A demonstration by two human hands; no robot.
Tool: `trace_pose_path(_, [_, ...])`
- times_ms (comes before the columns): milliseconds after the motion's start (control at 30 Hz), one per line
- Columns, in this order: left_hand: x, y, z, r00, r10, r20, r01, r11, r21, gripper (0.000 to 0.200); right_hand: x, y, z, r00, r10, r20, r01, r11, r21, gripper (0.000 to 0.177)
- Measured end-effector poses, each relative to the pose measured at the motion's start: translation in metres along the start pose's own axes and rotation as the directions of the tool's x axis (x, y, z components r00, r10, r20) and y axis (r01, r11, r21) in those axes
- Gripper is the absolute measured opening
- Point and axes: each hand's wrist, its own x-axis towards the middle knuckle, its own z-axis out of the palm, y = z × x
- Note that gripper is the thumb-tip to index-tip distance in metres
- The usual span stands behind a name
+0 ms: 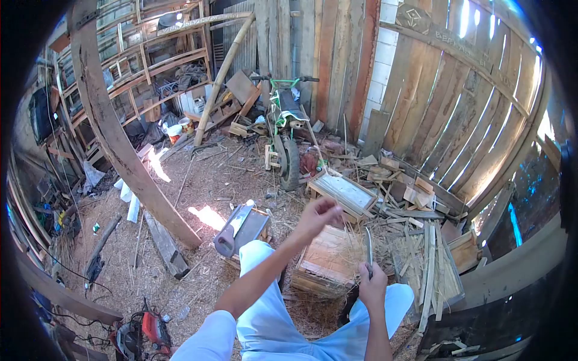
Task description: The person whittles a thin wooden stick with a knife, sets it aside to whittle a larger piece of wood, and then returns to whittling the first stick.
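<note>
My left hand [318,218] is raised over a wooden box [328,259] between my knees, its fingers curled in a pinch. Faint pale strands show just below its fingertips, but whether they are held is too fine to make out. On the right, my right hand [373,284] grips the handle of a knife [369,243], its narrow, slightly curved blade pointing up and away from me. Dry straw-like shavings [344,286] hang at the box's right edge, close to the right hand.
To the left of the box stands a low bench with a handsaw [226,240] on it. A framed wooden panel [343,191], scrap wood [415,192] and a small motorbike [286,120] lie beyond. A slanting post [120,138] crosses the left; a red power tool [155,330] sits lower left.
</note>
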Motion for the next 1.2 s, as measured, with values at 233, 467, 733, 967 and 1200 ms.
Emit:
trace_pose_path(233, [0.043,0.079,-0.065,0.976,0.096,-0.195,-0.109,0.993,-0.056,0.010,-0.017,0.018,-0.046,0.997,0.057,-0.049,-0.057,0.998,0.008,0.011])
trace_pose_path(467, [0.036,0.104,-0.072,0.955,0.208,-0.210,-0.239,0.962,-0.135,0.014,-0.013,0.018,-0.072,0.987,0.037,-0.154,-0.021,0.994,0.103,0.010])
trace_pose_path(733, [0.033,0.093,-0.076,0.917,0.275,-0.287,-0.341,0.915,-0.213,0.015,-0.015,-0.004,-0.077,0.967,0.241,-0.083,-0.210,0.938,0.276,0.012])
trace_pose_path(967, [0.011,0.078,-0.032,0.949,0.237,-0.208,-0.282,0.934,-0.222,0.014,-0.009,0.005,-0.061,0.975,0.090,-0.202,-0.039,0.969,0.242,0.015])
trace_pose_path(1200, [-0.030,0.021,0.044,0.996,0.087,0.027,-0.079,0.974,-0.213,0.011,-0.006,-0.007,-0.045,0.985,0.093,-0.146,-0.036,0.936,0.351,0.019])
